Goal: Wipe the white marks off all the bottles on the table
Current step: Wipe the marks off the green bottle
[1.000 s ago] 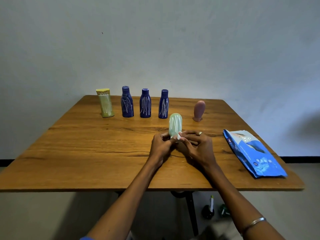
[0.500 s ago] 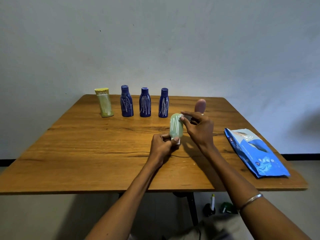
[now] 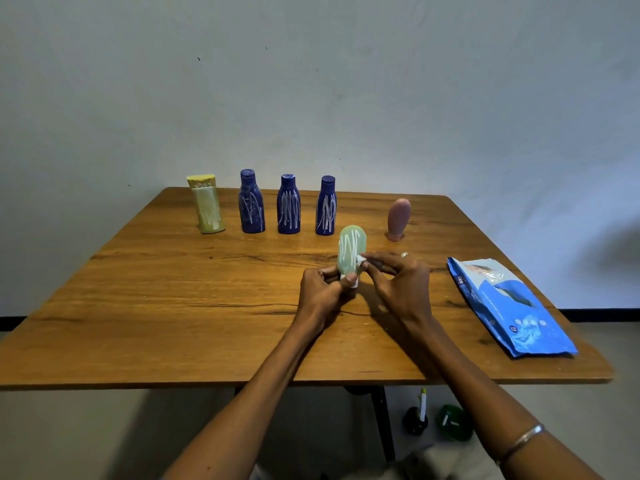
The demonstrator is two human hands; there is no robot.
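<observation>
The step in hand looks to be rubbing the white scribble off the pale green bottle [image 3: 351,249], which stands cap-down near the middle of the bench [image 3: 173,306], in front of the row at the back. The left hand [image 3: 320,292] has its grip curled round the bottle's lower end and cap, steadying it; the right hand [image 3: 398,285] has a narrow grip pinching a small white wad of wipe [image 3: 361,259] against the bottle's right flank. To do this well, I judge the left hand should hold low and firm so the bottle neither tips nor spins, while the wad travels along the strokes and the bottle is turned to reach all sides. The bottle is a smooth, rounded, flattened oval, probably slick plastic, so marks should lift with moderate pressure. Behind stand three dark blue bottles [image 3: 288,206], shouldered and narrow-necked, each scrawled with white lines, and a yellow-green bottle [image 3: 207,206] with a flat, wide top, also streaked. The pink bottle [image 3: 398,220], rounded and cap-down, shows no marks from here. A glossy blue wipe packet [image 3: 509,306] lies flat at the right edge.
</observation>
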